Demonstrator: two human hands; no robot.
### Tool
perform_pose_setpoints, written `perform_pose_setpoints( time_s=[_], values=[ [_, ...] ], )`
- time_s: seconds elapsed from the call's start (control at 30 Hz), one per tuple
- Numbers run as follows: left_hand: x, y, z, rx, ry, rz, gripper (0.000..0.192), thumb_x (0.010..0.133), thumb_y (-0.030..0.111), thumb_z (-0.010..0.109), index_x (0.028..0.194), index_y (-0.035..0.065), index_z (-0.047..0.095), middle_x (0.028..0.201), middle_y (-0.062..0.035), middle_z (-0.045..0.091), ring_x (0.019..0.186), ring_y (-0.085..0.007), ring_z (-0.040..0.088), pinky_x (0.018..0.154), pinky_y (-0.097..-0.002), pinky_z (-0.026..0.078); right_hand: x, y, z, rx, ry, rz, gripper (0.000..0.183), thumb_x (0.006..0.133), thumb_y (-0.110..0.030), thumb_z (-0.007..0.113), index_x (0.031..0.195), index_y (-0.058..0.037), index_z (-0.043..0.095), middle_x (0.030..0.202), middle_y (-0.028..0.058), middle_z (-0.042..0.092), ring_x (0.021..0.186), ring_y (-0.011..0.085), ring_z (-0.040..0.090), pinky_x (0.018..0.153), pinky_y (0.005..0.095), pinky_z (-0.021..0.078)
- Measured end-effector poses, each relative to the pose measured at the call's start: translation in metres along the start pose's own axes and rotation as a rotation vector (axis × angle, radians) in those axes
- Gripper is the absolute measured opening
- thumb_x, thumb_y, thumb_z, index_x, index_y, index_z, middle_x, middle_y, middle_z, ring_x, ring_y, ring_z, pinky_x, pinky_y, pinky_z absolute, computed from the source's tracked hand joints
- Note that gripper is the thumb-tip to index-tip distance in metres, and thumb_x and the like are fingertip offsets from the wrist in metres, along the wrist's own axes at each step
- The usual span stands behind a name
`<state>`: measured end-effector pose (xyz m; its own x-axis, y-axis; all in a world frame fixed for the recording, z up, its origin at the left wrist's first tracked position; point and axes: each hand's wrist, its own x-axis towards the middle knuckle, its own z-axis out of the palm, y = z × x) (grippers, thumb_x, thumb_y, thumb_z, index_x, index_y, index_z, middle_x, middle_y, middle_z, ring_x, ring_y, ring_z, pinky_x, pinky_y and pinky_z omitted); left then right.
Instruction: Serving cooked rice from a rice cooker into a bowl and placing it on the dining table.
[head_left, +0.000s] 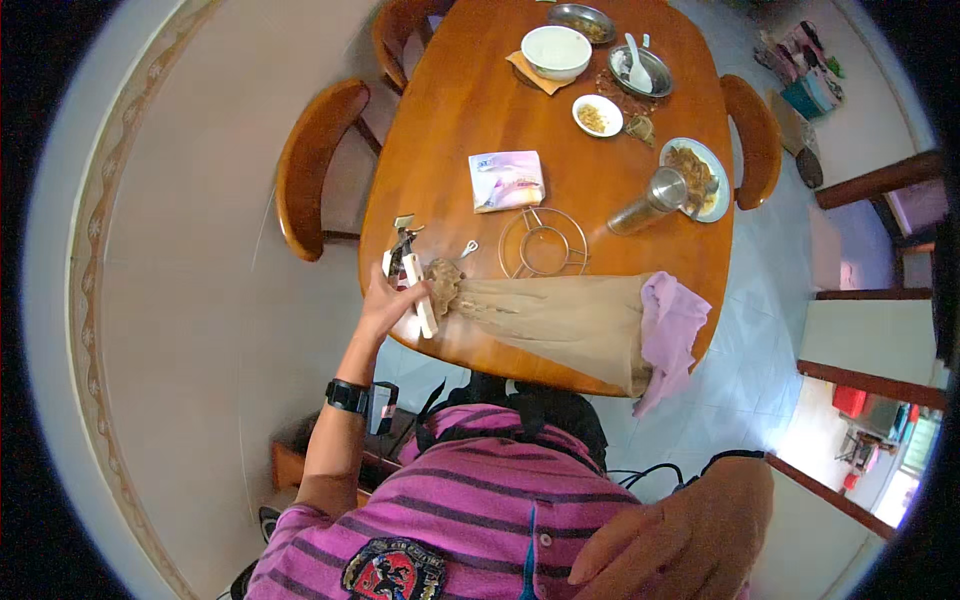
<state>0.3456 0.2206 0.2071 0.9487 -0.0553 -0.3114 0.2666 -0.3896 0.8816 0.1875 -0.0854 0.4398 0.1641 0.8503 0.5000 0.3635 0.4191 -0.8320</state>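
At the near left end of the wooden table, my left hand (392, 298) grips a white-handled tool (418, 295) with dark metal parts; its exact kind is unclear. Beside it, the gathered end of a long tan cloth bag (555, 311) lies along the near table edge. A pink cloth (670, 330) covers the bag's right end and hangs over the edge. Low at the right, close to my chest, my right hand (660, 544) has its fingers somewhat bent and touches nothing that I can make out; its palm is hidden. Past the bag lie a round wire trivet (544, 250) and a small metal clip-like item (469, 248).
A soft plastic pack (507, 181), a metal tumbler (649, 199) and a plate of food (694, 176) stand mid-table. Farther back are a white bowl (556, 51), a small bowl (598, 115) and a steel bowl with a spoon (646, 79). Wooden chairs (319, 169) flank the table.
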Motion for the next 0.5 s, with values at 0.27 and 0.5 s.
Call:
perform_pose_setpoints(
  time_s=[0.27,0.5],
  values=[
    [0.049,0.004,0.014,0.213,0.051,0.01,0.071,0.057,0.035,0.077,0.107,-0.0037,0.043,0.096,-0.0145,0.057,0.086,-0.0239,0.059,0.072,-0.0342,0.049,-0.016,-0.006,0.002,0.004,0.046,0.027,0.036,0.073,-0.015,0.068,0.101,-0.0004,0.051,0.094,0.0075,0.056,0.076,0.0166,0.054,0.063,0.0305,0.0438],
    [0.099,0.003,0.028,0.597,0.154,0.036,0.083,0.057,0.047,0.073,0.113,-0.0074,0.046,0.11,-0.0233,0.048,0.104,-0.0359,0.049,0.089,-0.0416,0.042,-0.014,-0.021,-0.016,-0.031,0.168,0.068,0.037,0.071,-0.019,0.073,0.096,0.0,0.053,0.088,0.0071,0.057,0.07,0.0172,0.055,0.057,0.0314,0.0445]
  ],
)
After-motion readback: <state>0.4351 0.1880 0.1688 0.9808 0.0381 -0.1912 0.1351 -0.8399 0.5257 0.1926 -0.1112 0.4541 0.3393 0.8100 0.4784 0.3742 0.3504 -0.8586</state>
